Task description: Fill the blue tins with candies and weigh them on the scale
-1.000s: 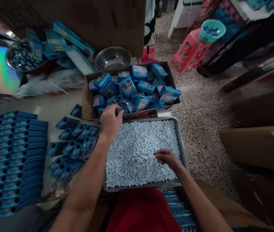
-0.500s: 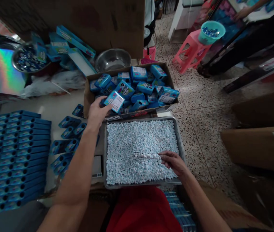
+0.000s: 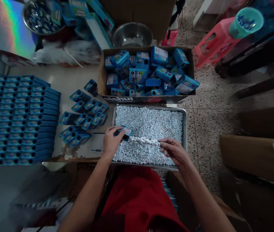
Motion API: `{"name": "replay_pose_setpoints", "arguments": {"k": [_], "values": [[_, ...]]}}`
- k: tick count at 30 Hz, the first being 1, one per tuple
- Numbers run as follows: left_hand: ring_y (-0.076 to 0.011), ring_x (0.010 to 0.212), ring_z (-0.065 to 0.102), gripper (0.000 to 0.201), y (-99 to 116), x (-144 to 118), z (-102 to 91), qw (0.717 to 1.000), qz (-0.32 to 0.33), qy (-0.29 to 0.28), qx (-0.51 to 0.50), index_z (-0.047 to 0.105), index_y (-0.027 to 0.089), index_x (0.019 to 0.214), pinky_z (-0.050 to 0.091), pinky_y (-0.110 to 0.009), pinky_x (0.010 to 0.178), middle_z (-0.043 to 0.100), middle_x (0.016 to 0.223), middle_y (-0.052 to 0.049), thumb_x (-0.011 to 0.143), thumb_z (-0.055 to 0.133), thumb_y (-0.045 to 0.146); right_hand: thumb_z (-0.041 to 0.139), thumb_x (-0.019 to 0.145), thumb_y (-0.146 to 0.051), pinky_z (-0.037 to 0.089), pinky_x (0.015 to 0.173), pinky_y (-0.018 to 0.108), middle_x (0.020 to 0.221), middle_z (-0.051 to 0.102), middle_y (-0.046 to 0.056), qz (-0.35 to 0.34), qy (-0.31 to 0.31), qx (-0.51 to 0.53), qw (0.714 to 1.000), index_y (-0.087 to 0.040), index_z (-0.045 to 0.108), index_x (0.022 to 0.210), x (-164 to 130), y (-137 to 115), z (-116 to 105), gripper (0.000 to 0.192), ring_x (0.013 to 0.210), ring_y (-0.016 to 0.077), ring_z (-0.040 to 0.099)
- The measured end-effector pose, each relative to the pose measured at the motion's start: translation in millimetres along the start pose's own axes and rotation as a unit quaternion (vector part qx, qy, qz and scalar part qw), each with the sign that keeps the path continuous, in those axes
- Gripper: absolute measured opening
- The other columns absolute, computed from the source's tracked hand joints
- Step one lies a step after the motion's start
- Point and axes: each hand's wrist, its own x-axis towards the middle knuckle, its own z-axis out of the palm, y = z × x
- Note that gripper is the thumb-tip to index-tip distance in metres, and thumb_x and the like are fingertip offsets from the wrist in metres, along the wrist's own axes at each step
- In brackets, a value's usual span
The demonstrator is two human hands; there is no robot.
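Observation:
My left hand [image 3: 113,139] is closed around a small blue candy box [image 3: 127,131], tilted above the left part of a metal tray [image 3: 184,129]. Small pale blue and white candies [image 3: 148,117] fill this tray. My right hand [image 3: 174,150] pinches the end of a long narrow scoop [image 3: 146,140] heaped with a row of candies. The scoop's far end points at the box and lies close to it; whether they touch I cannot tell. Behind the tray, a cardboard carton [image 3: 119,99] holds several more blue boxes [image 3: 138,76].
Stacked blue boxes [image 3: 21,120] stand at the left, with several loose ones [image 3: 79,119] beside them. A small scale [image 3: 97,150] sits left of the tray. Behind are a steel bowl [image 3: 132,36] and a bowl of wrapped sweets [image 3: 41,17]. A pink stool [image 3: 215,43] stands right.
My left hand has brought the blue box from the carton down over the tray, close to the scoop. The scoop has been lifted with candies on it. The view has shifted.

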Motion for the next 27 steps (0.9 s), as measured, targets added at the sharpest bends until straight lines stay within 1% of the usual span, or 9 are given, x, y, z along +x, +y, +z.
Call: {"name": "replay_pose_setpoints", "arguments": {"k": [2, 4, 6, 8, 11, 14, 18, 23, 27], "values": [[-0.0236, 0.101, 0.068, 0.033, -10, 9, 0.5, 0.998, 0.033, -0.045, 0.039, 0.079, 0.021, 0.096, 0.054, -0.018, 0.049, 0.064, 0.126, -0.011, 0.08, 0.078, 0.049, 0.098, 0.063, -0.04, 0.039, 0.039, 0.012, 0.057, 0.069, 0.001, 0.007, 0.01, 0.001, 1.0, -0.016, 0.081, 0.086, 8, 10, -2, 0.038, 0.04, 0.0045, 0.053], [-0.0202, 0.092, 0.07, 0.032, -18, 20, -1.6, 0.989, 0.057, -0.121, 0.059, 0.077, 0.02, 0.104, 0.056, -0.02, 0.052, 0.064, 0.126, -0.011, 0.079, 0.077, 0.041, 0.098, 0.061, -0.04, 0.04, 0.04, 0.012, 0.057, 0.069, 0.001, 0.012, 0.02, 0.0, 1.0, -0.015, 0.081, 0.086, 14, 17, -6, 0.039, 0.041, 0.0045, 0.054], [-0.0188, 0.088, 0.071, 0.047, -24, 30, -4.2, 0.975, 0.081, -0.192, 0.073, 0.073, 0.019, 0.121, 0.06, -0.024, 0.061, 0.062, 0.133, -0.013, 0.074, 0.077, 0.028, 0.098, 0.061, -0.04, 0.041, 0.04, 0.012, 0.057, 0.07, 0.001, 0.012, 0.029, -0.002, 1.0, -0.015, 0.081, 0.087, 20, 21, -8, 0.04, 0.042, 0.0047, 0.054], [-0.021, 0.09, 0.073, 0.064, -28, 37, -5.2, 0.963, 0.109, -0.23, 0.087, 0.066, 0.019, 0.133, 0.063, -0.03, 0.072, 0.062, 0.137, -0.016, 0.07, 0.075, 0.018, 0.098, 0.06, -0.04, 0.041, 0.041, 0.013, 0.058, 0.07, 0.001, 0.009, 0.032, -0.007, 0.999, -0.015, 0.08, 0.087, 23, 22, -9, 0.04, 0.042, 0.0049, 0.054], [-0.0293, 0.111, 0.071, 0.061, -30, 41, -3.7, 0.952, 0.168, -0.206, 0.151, 0.066, 0.02, 0.132, 0.06, -0.042, 0.095, 0.066, 0.135, -0.014, 0.072, 0.068, 0.011, 0.097, 0.061, -0.04, 0.041, 0.041, 0.014, 0.057, 0.069, 0.001, 0.005, 0.036, -0.028, 0.999, -0.014, 0.08, 0.086, 28, 21, -7, 0.04, 0.041, 0.0055, 0.054], [-0.0301, 0.121, 0.067, 0.049, -29, 37, -1.5, 0.937, 0.211, -0.18, 0.211, 0.071, 0.022, 0.121, 0.053, -0.045, 0.107, 0.071, 0.127, -0.009, 0.075, 0.06, 0.007, 0.095, 0.061, -0.041, 0.042, 0.041, 0.015, 0.057, 0.069, 0.001, 0.001, 0.045, -0.051, 0.998, -0.014, 0.079, 0.086, 30, 18, -3, 0.041, 0.041, 0.006, 0.055], [-0.0276, 0.115, 0.069, 0.036, -26, 26, -2.4, 0.925, 0.235, -0.184, 0.234, 0.072, 0.023, 0.115, 0.054, -0.039, 0.101, 0.073, 0.123, -0.007, 0.082, 0.061, 0.013, 0.091, 0.066, -0.043, 0.043, 0.041, 0.016, 0.057, 0.069, 0.001, -0.029, 0.052, -0.097, 0.993, -0.014, 0.078, 0.088, 26, 9, 11, 0.039, 0.041, 0.0067, 0.055], [-0.0272, 0.11, 0.07, 0.036, -22, 17, -8.6, 0.912, 0.236, -0.162, 0.294, 0.072, 0.025, 0.117, 0.055, -0.035, 0.09, 0.073, 0.125, -0.006, 0.084, 0.062, 0.014, 0.085, 0.068, -0.043, 0.042, 0.038, 0.019, 0.054, 0.067, 0.0, -0.058, 0.06, -0.161, 0.983, -0.015, 0.075, 0.086, 14, -10, 39, 0.035, 0.039, 0.0098, 0.056], [-0.0253, 0.109, 0.071, 0.035, -17, 14, -11.2, 0.911, 0.232, -0.149, 0.305, 0.073, 0.026, 0.115, 0.054, -0.032, 0.09, 0.074, 0.122, -0.005, 0.084, 0.062, 0.012, 0.078, 0.073, -0.04, 0.043, 0.037, 0.02, 0.054, 0.065, -0.002, -0.087, 0.072, -0.22, 0.969, -0.015, 0.074, 0.086, 8, -18, 60, 0.028, 0.039, 0.0105, 0.056]]}}
